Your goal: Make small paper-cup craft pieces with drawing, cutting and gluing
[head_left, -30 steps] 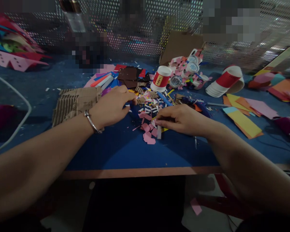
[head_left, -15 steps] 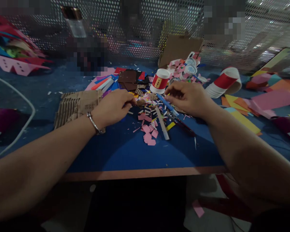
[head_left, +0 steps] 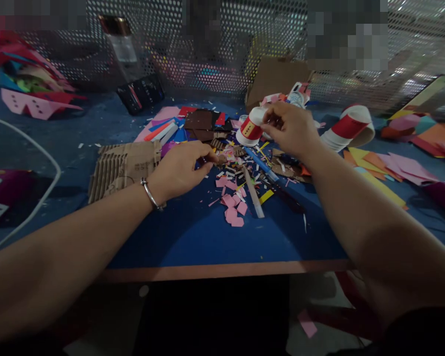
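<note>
My right hand (head_left: pixel 292 129) has its thumb and fingers on the side of a red and white paper cup (head_left: pixel 249 129), which stands bottom-up and tilts a little. My left hand (head_left: pixel 185 167) hovers low over the table, loosely curled, with thumb and forefinger apart. Its fingertips are beside a small brown scrap (head_left: pixel 221 159) at the edge of a heap of paper snippets. Under my right hand lies a blue pen (head_left: pixel 260 163). A pale translucent stick (head_left: pixel 252 192) and pink paper pieces (head_left: pixel 230 210) are nearer to me.
Corrugated cardboard (head_left: pixel 123 168) lies by my left wrist. Stacked paper cups (head_left: pixel 348 127) lie on their side at the right, near coloured paper (head_left: pixel 378 185). A dark box (head_left: pixel 141 94) and a bottle (head_left: pixel 122 47) stand before the perforated metal screen (head_left: pixel 207 59). A white cable (head_left: pixel 48 153) curves at the left.
My right hand has moved up and away from me, from above the blue pen to the cup, which now tilts. My left hand has barely moved.
</note>
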Motion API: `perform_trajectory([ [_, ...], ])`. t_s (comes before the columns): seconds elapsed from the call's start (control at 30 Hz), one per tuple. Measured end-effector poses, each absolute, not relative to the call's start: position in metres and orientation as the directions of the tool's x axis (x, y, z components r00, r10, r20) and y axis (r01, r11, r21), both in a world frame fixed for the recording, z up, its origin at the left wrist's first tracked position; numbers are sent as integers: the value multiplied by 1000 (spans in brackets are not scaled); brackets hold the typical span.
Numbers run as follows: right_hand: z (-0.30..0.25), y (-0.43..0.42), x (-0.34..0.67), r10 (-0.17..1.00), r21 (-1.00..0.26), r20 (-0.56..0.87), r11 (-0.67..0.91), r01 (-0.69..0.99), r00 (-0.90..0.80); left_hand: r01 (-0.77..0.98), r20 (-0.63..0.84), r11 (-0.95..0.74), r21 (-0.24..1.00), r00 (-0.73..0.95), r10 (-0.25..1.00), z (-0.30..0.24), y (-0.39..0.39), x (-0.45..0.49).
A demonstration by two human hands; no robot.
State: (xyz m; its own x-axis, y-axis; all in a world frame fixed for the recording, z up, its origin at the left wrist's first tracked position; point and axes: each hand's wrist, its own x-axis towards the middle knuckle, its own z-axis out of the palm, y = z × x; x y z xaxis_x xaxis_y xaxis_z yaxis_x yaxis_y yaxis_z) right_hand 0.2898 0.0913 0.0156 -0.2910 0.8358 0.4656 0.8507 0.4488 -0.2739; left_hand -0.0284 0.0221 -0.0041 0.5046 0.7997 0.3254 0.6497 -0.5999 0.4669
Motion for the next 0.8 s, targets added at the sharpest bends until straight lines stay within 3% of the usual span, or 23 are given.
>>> perform_trajectory([
  [0.13,29,65,288,819,-359,506,484,798,-269,611,354,-573,546,451,819,-7,24,-27],
  [0.27,39,37,276,781,-469,584,549,692,-223,430,473,-589,685,352,808,-12,28,-26],
  [0.4,42,18,262,808,-533,551,534,656,-210,282,430,-536,796,361,828,-15,29,-25],
  [0.6,40,12,254,843,-609,488,514,604,-226,162,421,-521,838,413,807,-11,27,-21],
  [0.8,37,15,255,853,-608,460,506,612,-248,214,399,-477,852,323,858,-4,22,-17],
])
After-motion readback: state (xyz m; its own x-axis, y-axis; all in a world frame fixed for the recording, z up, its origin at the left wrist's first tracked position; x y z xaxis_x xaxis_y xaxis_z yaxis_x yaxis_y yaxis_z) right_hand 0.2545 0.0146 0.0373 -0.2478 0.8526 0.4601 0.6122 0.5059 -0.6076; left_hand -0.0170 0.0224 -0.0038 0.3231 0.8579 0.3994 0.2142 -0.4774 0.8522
